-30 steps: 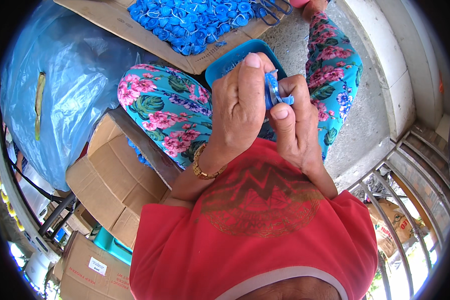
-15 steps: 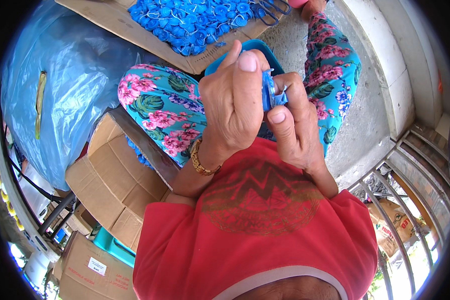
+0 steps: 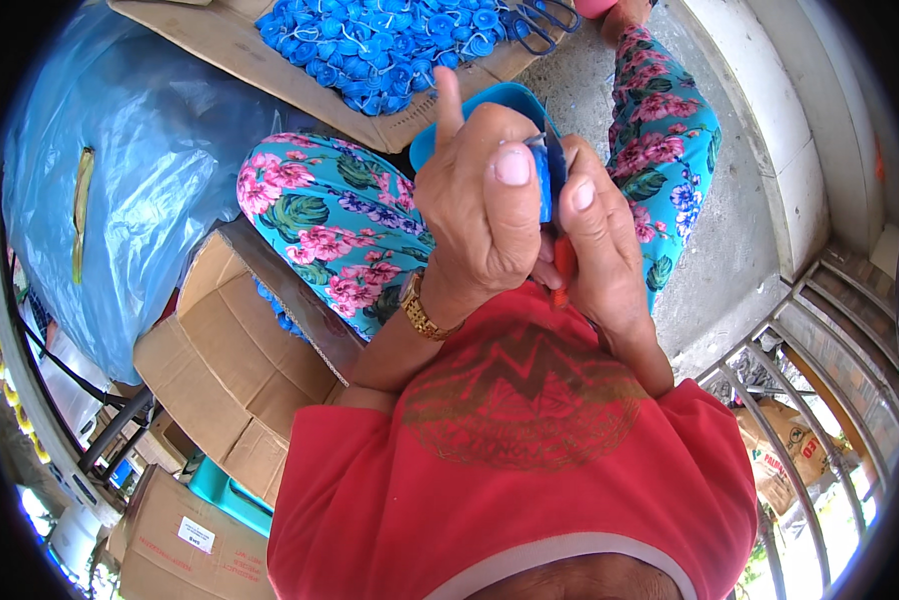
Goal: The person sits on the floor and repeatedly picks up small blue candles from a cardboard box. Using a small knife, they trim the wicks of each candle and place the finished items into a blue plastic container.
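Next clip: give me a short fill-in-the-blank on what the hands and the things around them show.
1. The left hand and right hand pinch a small cap coloured ____.
2. The gold bracelet sits on the ____ wrist.
3. The heap of caps lies on a sheet of ____.
4. The person's trousers carry a ____ pattern.

Missing words: blue; left; cardboard; floral

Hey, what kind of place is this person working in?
Probably an informal home workspace on a porch or doorstep: bare concrete floor, a metal gate, a heap of blue plastic caps on flattened cardboard, and stacked cardboard boxes.
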Motion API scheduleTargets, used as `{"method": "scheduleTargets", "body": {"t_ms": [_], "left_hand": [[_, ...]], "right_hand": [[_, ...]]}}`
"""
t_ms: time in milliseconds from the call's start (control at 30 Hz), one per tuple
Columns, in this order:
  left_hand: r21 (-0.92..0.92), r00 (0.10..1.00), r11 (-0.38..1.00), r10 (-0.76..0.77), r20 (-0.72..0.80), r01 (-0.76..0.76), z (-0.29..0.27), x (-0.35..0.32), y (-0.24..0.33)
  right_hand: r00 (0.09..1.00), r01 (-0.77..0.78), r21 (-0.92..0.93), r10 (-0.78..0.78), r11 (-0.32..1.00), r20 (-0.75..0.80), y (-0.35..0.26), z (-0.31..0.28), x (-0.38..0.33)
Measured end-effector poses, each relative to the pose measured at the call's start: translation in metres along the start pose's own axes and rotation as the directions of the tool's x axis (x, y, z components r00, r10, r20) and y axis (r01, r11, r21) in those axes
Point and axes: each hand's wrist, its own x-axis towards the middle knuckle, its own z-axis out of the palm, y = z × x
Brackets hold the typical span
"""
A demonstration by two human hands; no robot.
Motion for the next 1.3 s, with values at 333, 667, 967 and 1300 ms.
{"method": "scheduleTargets", "body": {"t_ms": [333,667,967,1300], "left_hand": [[-0.537,0.840,0.647,-0.437,0.321,0.541,-0.019,0.001,0.015],[-0.648,0.745,0.388,-0.475,0.469,0.656,-0.029,0.001,0.016],[-0.470,0.902,0.770,-0.356,0.245,0.432,-0.028,-0.001,0.006],[-0.610,0.826,0.570,-0.480,0.297,0.550,-0.025,-0.003,0.021]], "right_hand": [[0.995,-0.102,0.369,0.086,0.924,0.059,-0.004,-0.010,0.004],[0.981,0.075,-0.114,-0.093,0.991,-0.168,-0.005,0.003,0.004],[0.992,-0.026,-0.278,-0.010,0.960,-0.128,-0.009,0.000,-0.013],[0.993,0.043,-0.380,-0.081,0.924,-0.084,-0.005,-0.007,-0.013]]}}
